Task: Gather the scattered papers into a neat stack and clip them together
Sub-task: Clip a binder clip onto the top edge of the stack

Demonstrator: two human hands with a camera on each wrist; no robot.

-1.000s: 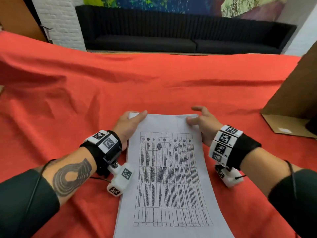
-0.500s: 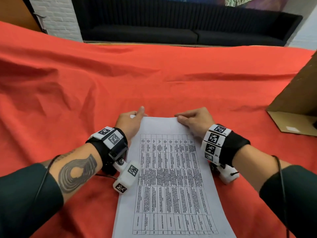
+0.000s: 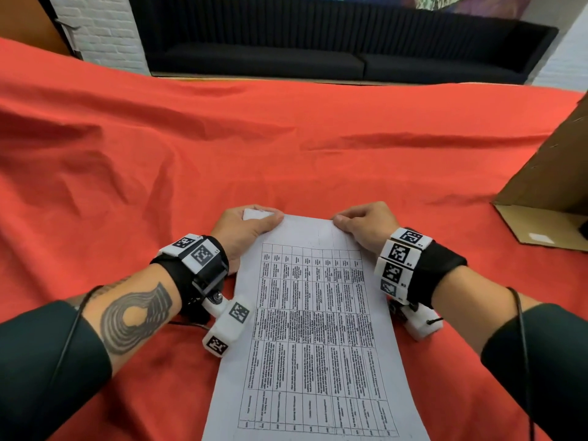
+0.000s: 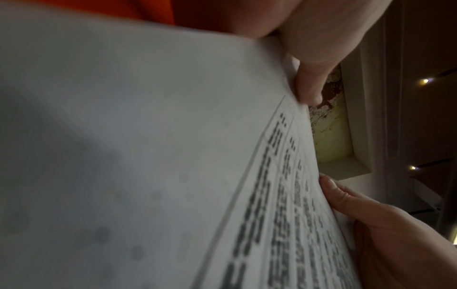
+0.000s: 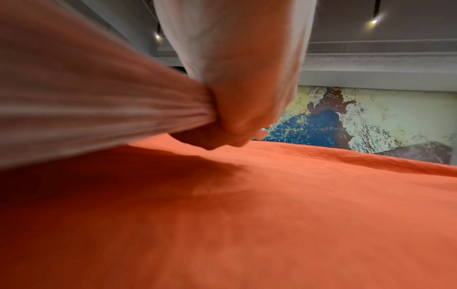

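Note:
A stack of white papers (image 3: 311, 329) printed with a table lies lengthwise on the red cloth (image 3: 222, 138) in front of me. My left hand (image 3: 245, 227) grips its far left corner, fingers curled under and thumb on top. My right hand (image 3: 366, 224) pinches the far right corner. In the left wrist view the papers (image 4: 148, 156) fill the frame, my left thumb (image 4: 311, 74) lies on their edge, and the right hand's fingers (image 4: 371, 215) hold the other corner. In the right wrist view the right hand (image 5: 237, 97) holds the sheets (image 5: 86, 109) raised above the cloth (image 5: 247, 215).
A brown cardboard box (image 3: 547, 192) with an open flap stands at the right edge of the table. The wrinkled red cloth covers the whole table. Beyond the far edge are a black sofa (image 3: 318, 58) and a white brick wall (image 3: 101, 33).
Both hands went from resting with straighter fingers on the stack's far edge to curling round its two far corners. The far end of the stack has come up off the cloth.

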